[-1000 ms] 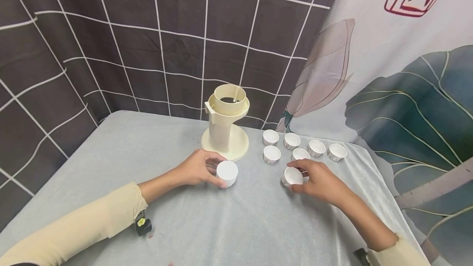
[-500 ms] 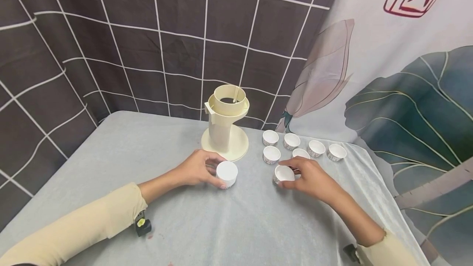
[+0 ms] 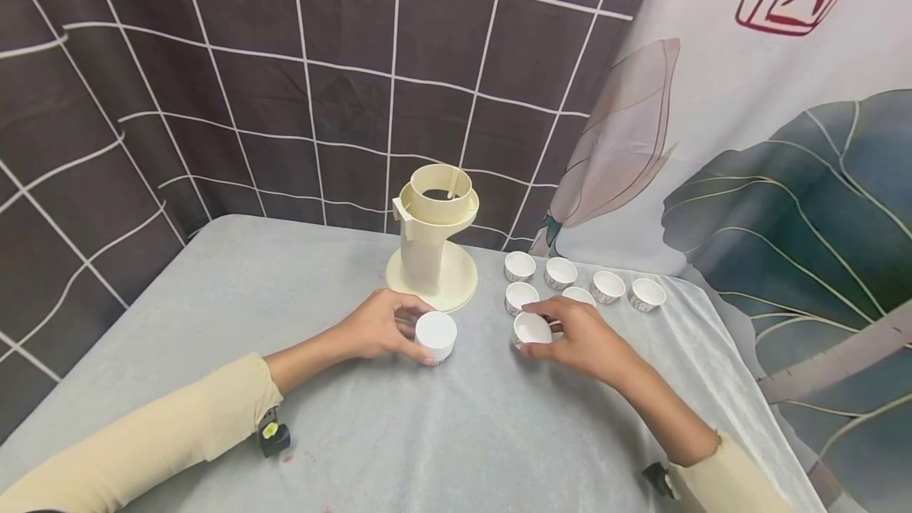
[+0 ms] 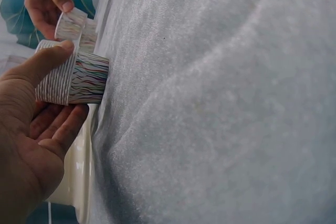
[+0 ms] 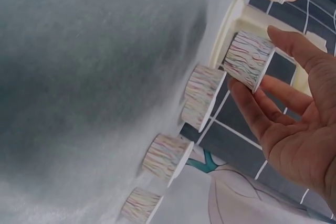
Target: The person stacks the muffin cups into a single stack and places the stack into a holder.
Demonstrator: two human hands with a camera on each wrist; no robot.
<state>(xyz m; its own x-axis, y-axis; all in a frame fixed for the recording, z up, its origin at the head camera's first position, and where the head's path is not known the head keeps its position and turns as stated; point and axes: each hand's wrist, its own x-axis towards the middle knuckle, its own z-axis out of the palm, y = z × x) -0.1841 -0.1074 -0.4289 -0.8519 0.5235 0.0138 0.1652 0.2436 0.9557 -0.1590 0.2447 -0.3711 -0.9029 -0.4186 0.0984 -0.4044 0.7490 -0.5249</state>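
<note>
My left hand grips a nested stack of paper cups in front of the cream plastic stand. In the left wrist view the stack shows several ribbed white rims and a coloured wavy-line wall, thumb on one side and fingers on the other. To the right, my right hand pinches a single paper cup between thumb and fingers. In the right wrist view that same cup carries wavy coloured lines. A gap separates the held cup from the stack in the head view.
Behind the left hand stands a cream plastic device with a round base and a ring-shaped top. Several upright paper cups stand at the back right of the grey cloth-covered table. Dark gridded curtain hangs behind.
My right hand has moved left with its paper cup, closer to the stack. The left hand and its stack have stayed in place.
</note>
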